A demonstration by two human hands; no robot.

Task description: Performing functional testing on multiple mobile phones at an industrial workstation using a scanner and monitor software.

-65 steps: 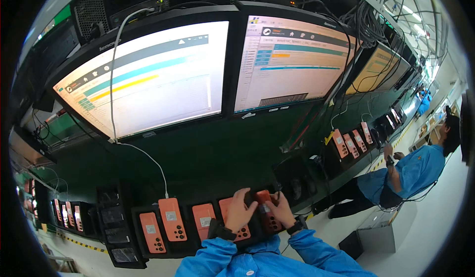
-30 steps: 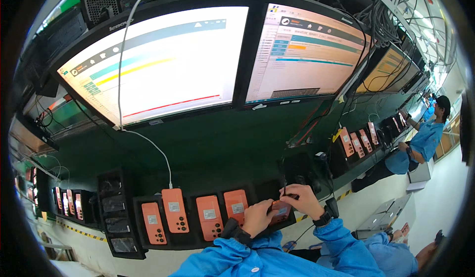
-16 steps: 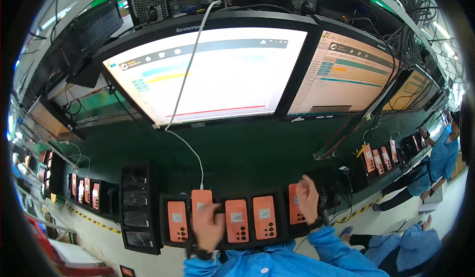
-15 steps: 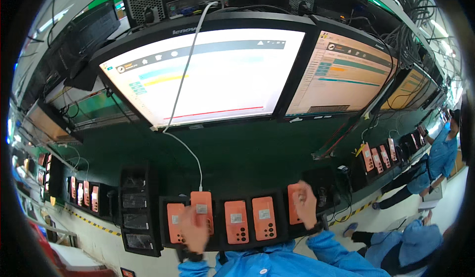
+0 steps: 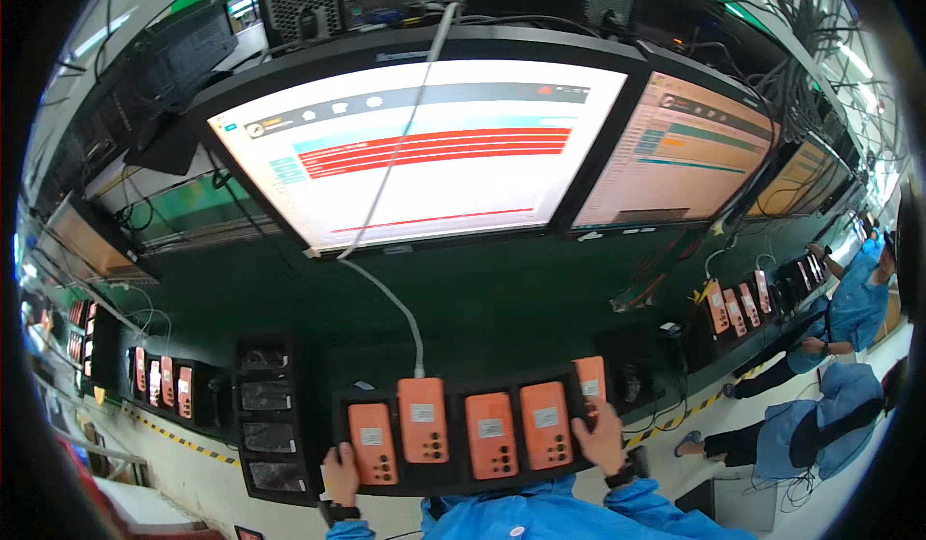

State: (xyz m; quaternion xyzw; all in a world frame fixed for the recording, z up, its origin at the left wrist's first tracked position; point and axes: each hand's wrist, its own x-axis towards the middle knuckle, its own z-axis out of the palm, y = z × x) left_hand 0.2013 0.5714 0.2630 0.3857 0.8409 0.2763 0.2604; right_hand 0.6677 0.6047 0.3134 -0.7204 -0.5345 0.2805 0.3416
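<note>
A black tray (image 5: 453, 483) holds several coral-coloured smartphones side by side, backs up, each with a cluster of round lenses. My left hand (image 5: 340, 474) grips the tray's left end, beside the leftmost phone (image 5: 372, 442). At the other end my right hand (image 5: 600, 439) is closed on the tray's edge, partly covering the rightmost phone (image 5: 589, 378). A white cable (image 5: 413, 331) runs down to the top of the second phone from the left (image 5: 422, 420), which sits a little higher than its neighbours. Between them and my right hand lie two more phones (image 5: 491, 436).
Behind the tray stands a large lit monitor (image 5: 453, 183) showing red bars, with a second monitor (image 5: 675, 159) to its right. A black rack with dark slots (image 5: 267, 434) is at left. More phones (image 5: 743, 309) stand at right, where people in blue (image 5: 820, 424) work.
Both hands have come down from above the phones onto the tray's ends. The tray has shifted right and its right end is raised. Red bars have appeared on the large monitor.
</note>
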